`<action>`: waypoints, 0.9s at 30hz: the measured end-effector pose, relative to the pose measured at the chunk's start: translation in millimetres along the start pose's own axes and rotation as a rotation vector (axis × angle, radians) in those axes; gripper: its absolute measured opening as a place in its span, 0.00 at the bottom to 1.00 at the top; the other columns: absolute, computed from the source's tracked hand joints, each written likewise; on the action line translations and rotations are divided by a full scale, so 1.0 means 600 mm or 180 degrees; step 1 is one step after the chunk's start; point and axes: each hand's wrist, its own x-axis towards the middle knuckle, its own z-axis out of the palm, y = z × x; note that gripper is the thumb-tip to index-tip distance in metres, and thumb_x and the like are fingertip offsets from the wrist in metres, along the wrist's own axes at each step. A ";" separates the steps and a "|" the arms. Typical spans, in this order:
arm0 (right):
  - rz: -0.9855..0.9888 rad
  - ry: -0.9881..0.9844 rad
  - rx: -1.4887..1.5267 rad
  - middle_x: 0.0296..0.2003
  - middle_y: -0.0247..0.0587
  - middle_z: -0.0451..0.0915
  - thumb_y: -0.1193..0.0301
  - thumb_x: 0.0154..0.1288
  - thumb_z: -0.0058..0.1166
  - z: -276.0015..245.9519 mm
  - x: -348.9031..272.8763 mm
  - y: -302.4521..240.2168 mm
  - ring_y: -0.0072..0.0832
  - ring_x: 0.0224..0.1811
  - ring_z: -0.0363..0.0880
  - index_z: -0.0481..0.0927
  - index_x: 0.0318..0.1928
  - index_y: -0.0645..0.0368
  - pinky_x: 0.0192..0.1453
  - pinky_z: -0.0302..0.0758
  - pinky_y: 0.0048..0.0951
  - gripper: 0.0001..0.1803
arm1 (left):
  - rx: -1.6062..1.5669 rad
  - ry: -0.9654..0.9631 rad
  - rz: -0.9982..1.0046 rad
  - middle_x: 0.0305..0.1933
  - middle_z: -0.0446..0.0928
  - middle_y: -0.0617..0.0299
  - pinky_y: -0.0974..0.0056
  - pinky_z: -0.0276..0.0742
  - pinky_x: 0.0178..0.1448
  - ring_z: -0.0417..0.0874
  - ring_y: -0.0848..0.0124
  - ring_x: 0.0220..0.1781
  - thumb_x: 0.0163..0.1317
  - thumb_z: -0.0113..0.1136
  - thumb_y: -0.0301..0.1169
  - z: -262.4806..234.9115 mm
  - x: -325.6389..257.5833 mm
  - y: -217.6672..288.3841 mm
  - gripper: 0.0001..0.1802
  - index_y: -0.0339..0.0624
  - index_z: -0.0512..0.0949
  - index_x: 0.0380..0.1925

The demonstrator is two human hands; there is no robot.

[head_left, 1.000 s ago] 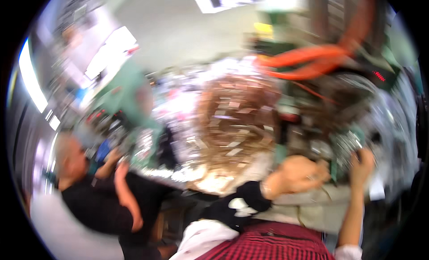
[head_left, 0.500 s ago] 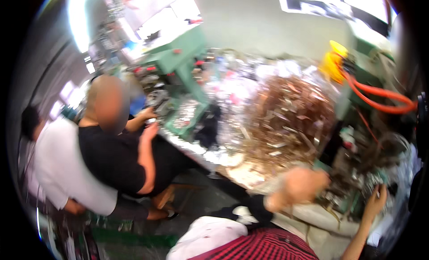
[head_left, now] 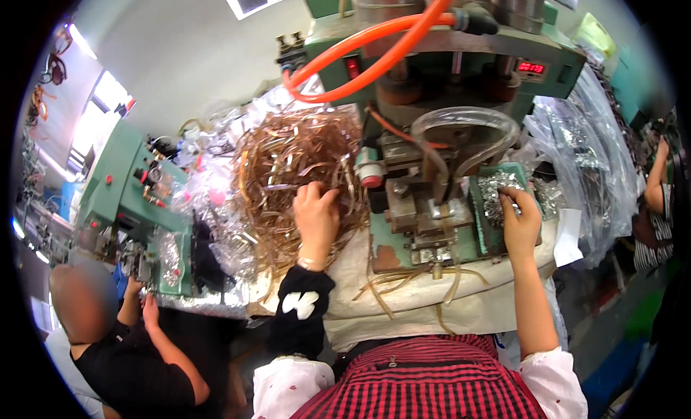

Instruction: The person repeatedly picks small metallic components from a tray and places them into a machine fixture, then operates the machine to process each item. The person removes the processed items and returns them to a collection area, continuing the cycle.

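My left hand (head_left: 317, 219) is over a heap of thin brown metal strips (head_left: 277, 149), its fingers bent inward; whether a strip is in them is hidden. On the right, my right hand (head_left: 521, 221) reaches over a green tray (head_left: 491, 235) of small silvery metal parts (head_left: 498, 185). Its thumb and fingertips come together at the parts, and what they pinch is too small to make out. Between both hands stands a green press (head_left: 561, 52) with a metal die (head_left: 432, 210) at its base. A clear hose (head_left: 468, 116) loops down to the die.
An orange hose (head_left: 360, 84) arches across the press front. Loose strips (head_left: 381, 296) lie on the pale cloth-covered edge (head_left: 468, 304). Clear plastic sheeting (head_left: 594, 167) hangs at right. A co-worker (head_left: 137, 347) in black sits left at another green machine (head_left: 119, 174).
The view has swung to the right, bringing the press to the middle. My left hand, blurred near the table's front edge before, is now over the strips. My right hand is now at the tray.
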 end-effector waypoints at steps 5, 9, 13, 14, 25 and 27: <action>0.0729 0.0066 0.0422 0.41 0.42 0.86 0.81 0.64 0.61 -0.075 -0.051 0.013 0.32 0.46 0.84 0.87 0.44 0.65 0.54 0.76 0.30 0.09 | -0.0133 0.0124 0.0118 0.51 0.84 0.58 0.53 0.74 0.58 0.79 0.51 0.54 0.54 0.64 0.22 -0.037 -0.007 -0.021 0.14 0.46 0.88 0.41; 0.0075 -0.0457 0.0866 0.43 0.43 0.86 0.82 0.63 0.61 -0.051 -0.018 -0.096 0.30 0.46 0.83 0.86 0.46 0.65 0.56 0.76 0.30 0.10 | -0.1715 0.0511 -0.1148 0.29 0.79 0.64 0.71 0.74 0.41 0.77 0.76 0.31 0.65 0.64 0.19 -0.066 0.009 -0.017 0.19 0.43 0.83 0.56; 0.0145 -0.0465 0.1647 0.46 0.42 0.86 0.80 0.61 0.64 0.035 0.006 -0.147 0.29 0.48 0.83 0.83 0.51 0.65 0.58 0.77 0.28 0.16 | -0.2472 0.0207 -0.1571 0.33 0.84 0.66 0.74 0.73 0.43 0.80 0.80 0.35 0.74 0.57 0.25 -0.063 0.006 -0.028 0.17 0.38 0.77 0.62; 0.0392 -0.0467 0.1797 0.46 0.41 0.86 0.80 0.62 0.64 0.048 0.000 -0.157 0.27 0.48 0.83 0.82 0.52 0.65 0.57 0.77 0.28 0.17 | -0.2750 0.0346 -0.1529 0.35 0.84 0.64 0.74 0.73 0.42 0.80 0.79 0.35 0.75 0.57 0.27 -0.047 -0.005 -0.025 0.16 0.36 0.78 0.60; 0.1275 -0.0751 0.3106 0.52 0.40 0.82 0.83 0.67 0.57 0.046 -0.012 -0.219 0.22 0.51 0.81 0.73 0.63 0.67 0.60 0.76 0.25 0.24 | -0.2240 0.1176 -0.0649 0.36 0.84 0.55 0.70 0.77 0.40 0.82 0.71 0.34 0.70 0.58 0.23 -0.183 0.035 0.179 0.07 0.32 0.85 0.38; 0.1276 -0.0799 0.3008 0.53 0.42 0.82 0.83 0.67 0.56 0.016 -0.025 -0.236 0.24 0.55 0.81 0.72 0.65 0.67 0.62 0.75 0.27 0.25 | -0.2059 0.1148 0.0170 0.40 0.85 0.53 0.68 0.79 0.41 0.84 0.67 0.35 0.64 0.62 0.20 -0.194 0.016 0.198 0.06 0.33 0.86 0.39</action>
